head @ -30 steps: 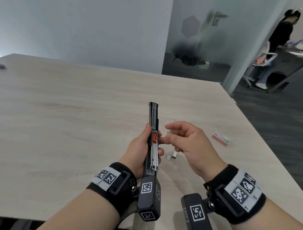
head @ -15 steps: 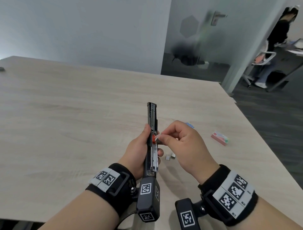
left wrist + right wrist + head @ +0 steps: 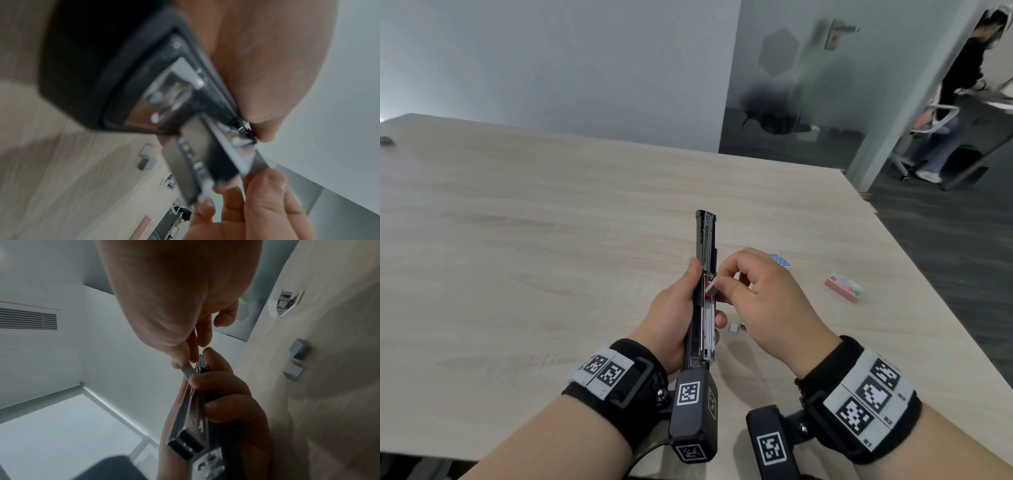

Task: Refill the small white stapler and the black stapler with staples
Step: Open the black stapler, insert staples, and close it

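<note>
The black stapler (image 3: pixel 705 240) is swung open and lies lengthwise in my left hand (image 3: pixel 681 301), which grips it around the middle, metal staple channel up. My right hand (image 3: pixel 717 286) pinches a short grey staple strip (image 3: pixel 711 287) between thumb and forefinger and holds it against the channel at the red pusher. The right wrist view shows the staple strip (image 3: pixel 189 371) touching the rail of the black stapler (image 3: pixel 193 417). The small white stapler (image 3: pixel 285 303) lies open on the table beyond my hands. In the head view my right hand mostly hides it.
Two loose staple pieces (image 3: pixel 734 328) lie on the wooden table (image 3: pixel 517 240) under my hands. A pink staple box (image 3: pixel 843 287) sits to the right, near the table's right edge. A person stands at a desk behind the glass door, far right.
My right hand has closed into a pinch on the staple strip and brought it down onto the channel at the red pusher. The left hand keeps the stapler still.
</note>
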`<state>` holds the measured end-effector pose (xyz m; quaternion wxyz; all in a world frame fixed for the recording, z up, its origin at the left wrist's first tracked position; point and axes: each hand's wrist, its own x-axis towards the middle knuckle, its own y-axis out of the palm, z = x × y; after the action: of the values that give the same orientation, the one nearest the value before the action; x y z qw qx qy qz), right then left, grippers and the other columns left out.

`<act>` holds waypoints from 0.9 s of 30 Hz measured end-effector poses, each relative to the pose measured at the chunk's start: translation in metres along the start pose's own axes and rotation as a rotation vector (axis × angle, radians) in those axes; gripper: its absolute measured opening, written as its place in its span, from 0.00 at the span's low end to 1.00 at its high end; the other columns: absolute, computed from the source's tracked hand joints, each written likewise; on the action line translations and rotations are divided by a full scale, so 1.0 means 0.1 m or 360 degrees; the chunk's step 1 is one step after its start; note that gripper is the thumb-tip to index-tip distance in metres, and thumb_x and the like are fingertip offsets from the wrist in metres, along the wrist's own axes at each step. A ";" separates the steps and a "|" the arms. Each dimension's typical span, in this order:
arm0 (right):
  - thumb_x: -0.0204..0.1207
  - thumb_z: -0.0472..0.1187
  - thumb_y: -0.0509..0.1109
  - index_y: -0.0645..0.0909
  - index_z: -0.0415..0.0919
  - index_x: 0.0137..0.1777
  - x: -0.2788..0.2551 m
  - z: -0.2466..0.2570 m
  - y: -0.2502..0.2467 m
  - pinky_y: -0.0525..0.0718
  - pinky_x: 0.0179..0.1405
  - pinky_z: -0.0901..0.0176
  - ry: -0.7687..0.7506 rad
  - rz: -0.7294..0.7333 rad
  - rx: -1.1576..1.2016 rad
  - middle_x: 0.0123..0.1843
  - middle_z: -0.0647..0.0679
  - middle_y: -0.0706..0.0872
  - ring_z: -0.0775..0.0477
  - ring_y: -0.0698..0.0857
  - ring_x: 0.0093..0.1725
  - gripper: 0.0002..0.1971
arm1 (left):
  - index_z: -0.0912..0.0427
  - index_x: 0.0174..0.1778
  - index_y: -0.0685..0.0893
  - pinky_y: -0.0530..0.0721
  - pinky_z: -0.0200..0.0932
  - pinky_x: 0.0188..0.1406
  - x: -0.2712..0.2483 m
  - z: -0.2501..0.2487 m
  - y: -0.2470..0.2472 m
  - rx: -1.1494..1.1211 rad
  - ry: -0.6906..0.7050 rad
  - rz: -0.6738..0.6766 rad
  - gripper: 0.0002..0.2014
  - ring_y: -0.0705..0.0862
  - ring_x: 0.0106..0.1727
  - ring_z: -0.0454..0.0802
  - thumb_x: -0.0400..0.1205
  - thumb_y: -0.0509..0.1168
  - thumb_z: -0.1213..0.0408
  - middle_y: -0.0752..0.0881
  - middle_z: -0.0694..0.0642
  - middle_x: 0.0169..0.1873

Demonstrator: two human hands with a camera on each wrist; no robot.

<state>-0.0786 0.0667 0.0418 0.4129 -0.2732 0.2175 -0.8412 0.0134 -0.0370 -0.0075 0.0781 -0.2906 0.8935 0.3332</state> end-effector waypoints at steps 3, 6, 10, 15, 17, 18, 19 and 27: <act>0.82 0.38 0.72 0.81 0.48 0.38 0.01 0.04 -0.03 0.80 0.48 0.64 -0.0005 0.0075 -0.0110 0.41 0.58 0.80 0.57 0.78 0.44 0.10 | 0.52 0.32 0.91 0.73 0.38 0.16 0.02 0.02 -0.02 0.0055 -0.0023 -0.0002 0.30 0.75 0.22 0.52 0.84 0.58 0.32 0.80 0.56 0.21; 0.81 0.39 0.73 0.81 0.47 0.38 0.02 0.05 -0.04 0.73 0.42 0.71 0.0021 0.0102 -0.0164 0.41 0.57 0.80 0.57 0.77 0.44 0.10 | 0.53 0.38 0.91 0.73 0.39 0.17 0.03 0.02 -0.03 0.0077 -0.0034 -0.0014 0.29 0.74 0.23 0.53 0.83 0.60 0.31 0.79 0.58 0.21; 0.82 0.38 0.72 0.81 0.49 0.37 0.05 0.08 -0.08 0.72 0.39 0.77 0.0141 0.0256 -0.0091 0.42 0.56 0.79 0.66 0.79 0.37 0.11 | 0.56 0.45 0.86 0.74 0.39 0.15 0.03 0.01 -0.03 0.0078 -0.0050 0.0013 0.29 0.74 0.19 0.53 0.84 0.59 0.32 0.79 0.59 0.21; 0.78 0.35 0.75 0.87 0.41 0.39 0.00 0.07 -0.06 0.78 0.41 0.74 0.0117 0.0373 -0.0066 0.42 0.53 0.82 0.64 0.85 0.33 0.06 | 0.60 0.32 0.84 0.72 0.38 0.13 0.00 0.01 0.00 0.0019 -0.0013 0.0022 0.32 0.74 0.13 0.50 0.86 0.56 0.34 0.76 0.59 0.19; 0.75 0.39 0.78 0.90 0.45 0.38 -0.02 0.03 -0.05 0.80 0.46 0.66 0.0064 0.0326 -0.0142 0.42 0.53 0.83 0.58 0.85 0.41 0.05 | 0.58 0.34 0.85 0.73 0.38 0.14 0.01 0.00 0.00 -0.0062 0.0012 0.0012 0.30 0.75 0.14 0.49 0.86 0.57 0.35 0.78 0.56 0.19; 0.75 0.41 0.79 0.92 0.47 0.38 -0.04 0.02 -0.06 0.80 0.48 0.65 0.0045 0.0328 -0.0164 0.43 0.53 0.83 0.57 0.85 0.45 0.05 | 0.58 0.38 0.84 0.74 0.38 0.15 0.01 -0.01 0.00 -0.0083 0.0018 0.0005 0.28 0.75 0.15 0.48 0.86 0.57 0.35 0.79 0.55 0.21; 0.75 0.42 0.79 0.93 0.48 0.39 -0.06 0.02 -0.06 0.79 0.48 0.66 0.0028 0.0350 -0.0168 0.43 0.53 0.83 0.56 0.84 0.47 0.04 | 0.57 0.42 0.84 0.75 0.39 0.16 0.02 -0.01 0.01 -0.0103 0.0019 -0.0002 0.27 0.76 0.17 0.48 0.86 0.57 0.35 0.81 0.54 0.23; 0.80 0.43 0.75 0.91 0.46 0.40 0.02 -0.28 -0.26 0.79 0.38 0.64 0.0404 -0.0095 0.0156 0.31 0.64 0.87 0.62 0.80 0.32 0.08 | 0.57 0.51 0.83 0.75 0.38 0.16 0.00 -0.02 0.01 -0.0087 0.0079 -0.0011 0.25 0.82 0.22 0.50 0.88 0.54 0.37 0.93 0.57 0.39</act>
<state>-0.1127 0.0842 0.0365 0.3696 -0.1505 0.2185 -0.8905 0.0128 -0.0376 -0.0057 0.0489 -0.3038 0.8848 0.3499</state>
